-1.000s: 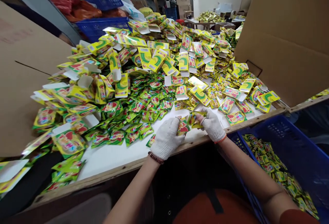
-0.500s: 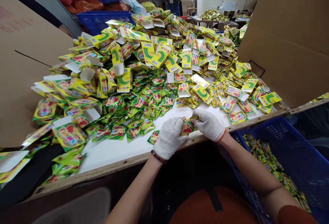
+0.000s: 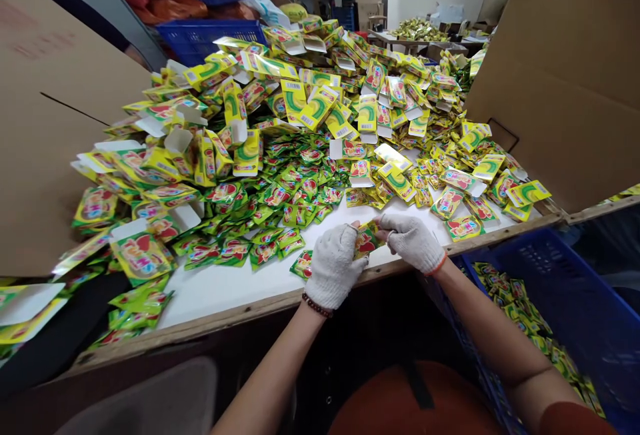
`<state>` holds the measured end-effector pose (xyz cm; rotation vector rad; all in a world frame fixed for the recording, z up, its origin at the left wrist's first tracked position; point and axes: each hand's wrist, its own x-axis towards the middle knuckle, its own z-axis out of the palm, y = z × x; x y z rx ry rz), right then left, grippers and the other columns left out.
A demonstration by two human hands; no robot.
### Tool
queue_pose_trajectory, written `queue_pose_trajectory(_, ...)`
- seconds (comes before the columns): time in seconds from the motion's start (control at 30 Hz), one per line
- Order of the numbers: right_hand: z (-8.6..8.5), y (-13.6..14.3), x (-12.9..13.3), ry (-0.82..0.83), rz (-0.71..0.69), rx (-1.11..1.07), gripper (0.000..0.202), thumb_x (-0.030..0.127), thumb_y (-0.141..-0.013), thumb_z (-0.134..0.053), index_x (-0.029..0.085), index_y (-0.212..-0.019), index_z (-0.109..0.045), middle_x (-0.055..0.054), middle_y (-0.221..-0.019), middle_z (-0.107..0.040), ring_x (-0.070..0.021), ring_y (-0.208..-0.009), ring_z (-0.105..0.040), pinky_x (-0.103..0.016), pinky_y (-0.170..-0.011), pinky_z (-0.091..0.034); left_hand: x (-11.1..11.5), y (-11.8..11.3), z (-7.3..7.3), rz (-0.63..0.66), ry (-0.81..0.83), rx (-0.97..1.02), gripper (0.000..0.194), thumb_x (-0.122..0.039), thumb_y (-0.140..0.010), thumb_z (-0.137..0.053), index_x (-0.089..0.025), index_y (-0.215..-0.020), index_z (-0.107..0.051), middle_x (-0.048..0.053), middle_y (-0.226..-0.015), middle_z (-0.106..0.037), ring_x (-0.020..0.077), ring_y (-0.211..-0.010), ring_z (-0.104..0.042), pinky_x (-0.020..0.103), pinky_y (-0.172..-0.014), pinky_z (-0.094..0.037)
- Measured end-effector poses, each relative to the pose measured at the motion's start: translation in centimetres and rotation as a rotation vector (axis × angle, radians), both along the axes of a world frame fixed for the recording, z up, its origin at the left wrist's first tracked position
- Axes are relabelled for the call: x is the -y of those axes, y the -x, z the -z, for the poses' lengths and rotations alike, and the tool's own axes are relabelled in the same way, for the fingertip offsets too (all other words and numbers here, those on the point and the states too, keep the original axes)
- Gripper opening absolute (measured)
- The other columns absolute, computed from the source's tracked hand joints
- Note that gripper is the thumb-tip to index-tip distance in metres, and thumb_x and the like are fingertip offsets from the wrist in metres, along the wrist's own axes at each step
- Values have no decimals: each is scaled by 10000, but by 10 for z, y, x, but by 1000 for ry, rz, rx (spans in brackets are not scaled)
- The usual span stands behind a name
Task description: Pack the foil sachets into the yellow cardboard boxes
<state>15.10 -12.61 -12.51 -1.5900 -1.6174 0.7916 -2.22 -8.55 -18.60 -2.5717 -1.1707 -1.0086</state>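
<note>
Both my hands wear white knit gloves and meet at the near edge of a white table (image 3: 225,288). My left hand (image 3: 334,263) grips a small yellow-green carton with a red picture (image 3: 367,240). My right hand (image 3: 411,242) pinches the same carton from the right side. Small green sachets (image 3: 280,205) lie spread just beyond my hands. Further back rises a big heap of flat and half-folded yellow cartons (image 3: 300,102).
A blue crate (image 3: 565,288) holding filled cartons stands low on my right. Tall cardboard sheets wall the table on the left (image 3: 45,128) and on the right (image 3: 565,75). More blue crates (image 3: 205,35) and boxes stand behind the heap.
My hands have closed together on the carton, and the right hand has slid left against it. The view has shifted a little.
</note>
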Motion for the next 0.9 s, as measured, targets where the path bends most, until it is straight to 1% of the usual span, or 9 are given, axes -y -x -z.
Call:
queue_pose_trajectory(0.1, 0, 0, 7, 136, -30, -228, 363, 297, -841, -564, 151, -1156, -668, 42, -559, -547, -75, -412, -442, -197, -429, -363, -2, -1, 4, -9, 20, 64, 557, -258, -723, -687, -90, -1230, -528, 164, -1034, -643, 317, -937, -612, 437, -818, -505)
queue_pose_trajectory(0.2, -2, -1, 5, 209, -177, -267, 325, 371, -858, -550, 143, -1047, -686, 40, -549, -542, -72, -384, -439, -186, -383, -327, -1, -7, 4, 45, 47, 186, 582, -295, -759, -684, -87, -1273, -506, 168, -1059, -641, 314, -968, -615, 443, -851, -507)
queue_pose_trajectory(0.3, -4, -5, -5, 78, -226, -55, 191, 273, -848, -534, 159, -833, -686, 24, -604, -581, -84, -493, -501, -183, -469, -386, 1, -12, -5, 161, 233, 352, 513, -367, -846, -625, -126, -1284, -510, 147, -1109, -638, 281, -1038, -609, 420, -921, -496)
queue_pose_trajectory(0.4, -1, -7, -15, -170, -251, 138, 165, 122, -763, -531, 184, -756, -683, 5, -718, -654, -131, -697, -578, -223, -652, -465, 3, -12, -15, 265, 539, 538, 334, -316, -920, -501, -188, -1225, -548, 100, -1144, -646, 227, -1065, -614, 379, -948, -492)
queue_pose_trajectory(0.5, 11, -3, -16, -360, -103, 50, 179, 143, -763, -551, 190, -875, -681, -28, -840, -677, -146, -719, -596, -268, -705, -493, 5, -8, -17, 258, 811, 817, 356, -323, -869, -570, -196, -1190, -485, 92, -1093, -670, 212, -974, -658, 362, -858, -538)
queue_pose_trajectory(0.6, 30, 1, -13, -296, 81, -204, 264, 241, -785, -594, 171, -1038, -622, -35, -814, -666, -138, -634, -596, -269, -621, -497, 6, -3, -12, 290, 971, 980, 434, -352, -801, -652, -203, -1147, -437, 83, -1021, -685, 210, -893, -677, 367, -800, -556)
queue_pose_trajectory(0.67, 40, 3, -11, -211, 65, -318, 293, 289, -778, -622, 169, -1045, -615, -43, -843, -684, -161, -719, -637, -282, -661, -519, 5, 1, -10, 317, 986, 950, 414, -362, -783, -668, -199, -1119, -489, 78, -1016, -686, 207, -895, -671, 378, -832, -547)
queue_pose_trajectory(0.73, 43, 3, -11, -205, 27, -302, 253, 300, -777, -629, 169, -993, -640, -55, -907, -696, -182, -823, -648, -308, -747, -527, 2, 4, -9, 329, 967, 874, 349, -378, -781, -664, -185, -1059, -575, 81, -1017, -686, 216, -935, -657, 387, -880, -527)
queue_pose_trajectory(0.9, 37, 2, -18, -238, -28, -155, 188, 337, -839, -571, 173, -770, -630, -18, -718, -625, -151, -703, -579, -282, -680, -492, -7, 6, -12, 242, 875, 833, 296, -432, -779, -652, -158, -893, -659, 75, -908, -681, 214, -884, -634, 365, -841, -521)
